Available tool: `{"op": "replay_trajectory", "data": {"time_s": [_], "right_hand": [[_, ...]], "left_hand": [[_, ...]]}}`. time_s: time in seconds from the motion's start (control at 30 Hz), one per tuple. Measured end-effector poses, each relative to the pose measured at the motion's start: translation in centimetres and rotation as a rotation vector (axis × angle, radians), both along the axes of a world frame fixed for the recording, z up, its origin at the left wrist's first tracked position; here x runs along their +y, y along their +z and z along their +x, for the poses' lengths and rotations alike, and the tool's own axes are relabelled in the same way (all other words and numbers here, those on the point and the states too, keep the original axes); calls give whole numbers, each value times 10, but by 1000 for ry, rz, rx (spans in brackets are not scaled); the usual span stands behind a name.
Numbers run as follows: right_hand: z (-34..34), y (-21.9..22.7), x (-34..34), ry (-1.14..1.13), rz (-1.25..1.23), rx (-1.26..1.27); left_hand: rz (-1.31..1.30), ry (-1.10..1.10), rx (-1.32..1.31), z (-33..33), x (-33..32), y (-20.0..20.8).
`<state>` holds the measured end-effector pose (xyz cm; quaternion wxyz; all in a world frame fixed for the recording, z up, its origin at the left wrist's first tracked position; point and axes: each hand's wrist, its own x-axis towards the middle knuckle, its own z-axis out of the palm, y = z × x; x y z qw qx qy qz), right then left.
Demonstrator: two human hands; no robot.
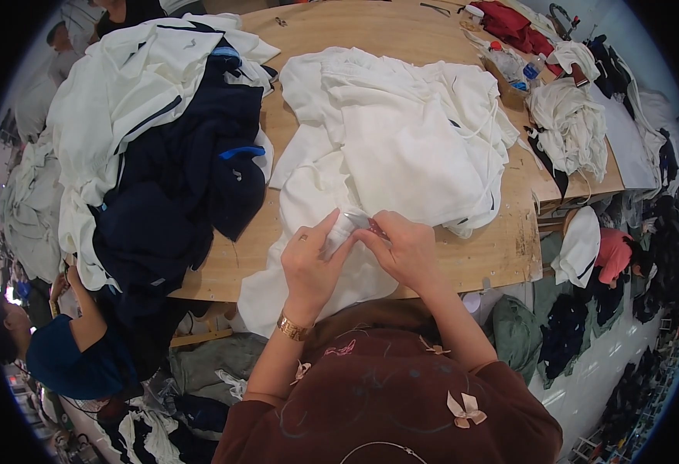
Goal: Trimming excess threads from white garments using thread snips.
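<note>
White garments (417, 147) lie piled on the wooden table in front of me, one hanging over its near edge. My left hand (310, 259) is closed, pinching a fold of white fabric between thumb and fingers. Close against it, my right hand (401, 249) is closed around a small silver metal tool (357, 220) that looks like thread snips. Its tip lies at the pinched cloth; the fingers partly hide the rest. The fingertips of both hands nearly touch.
At the left, white and navy garments (177, 178) form a tall heap. A box with bottles (510, 81) and a bunched white cloth (568, 120) sit at the right. One person (76, 356) works at the left; another (614, 255) is at the right. Clothing piles lie beyond the table.
</note>
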<state>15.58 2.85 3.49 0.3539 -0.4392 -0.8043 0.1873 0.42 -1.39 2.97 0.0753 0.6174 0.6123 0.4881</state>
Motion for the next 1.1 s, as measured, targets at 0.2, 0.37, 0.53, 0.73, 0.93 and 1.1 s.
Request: {"op": "replay_trajectory", "data": {"time_s": [0.2, 0.37, 0.53, 0.73, 0.93, 1.1], "right_hand": [[6, -5, 6, -41, -255, 279], [-3, 9, 0, -74, -502, 508], [-8, 0, 4, 11, -177, 435], [-1, 2, 10, -111, -353, 465], [-4, 5, -2, 16, -104, 363], [-5, 9, -4, 44, 52, 88]], "left_hand": [[-2, 15, -20, -1, 1, -1], [-26, 13, 4, -1, -1, -1], [9, -5, 33, 1, 0, 1], [-5, -15, 53, 0, -1, 1], [-8, 7, 92, 3, 0, 1], [120, -51, 205, 1, 5, -6]]}}
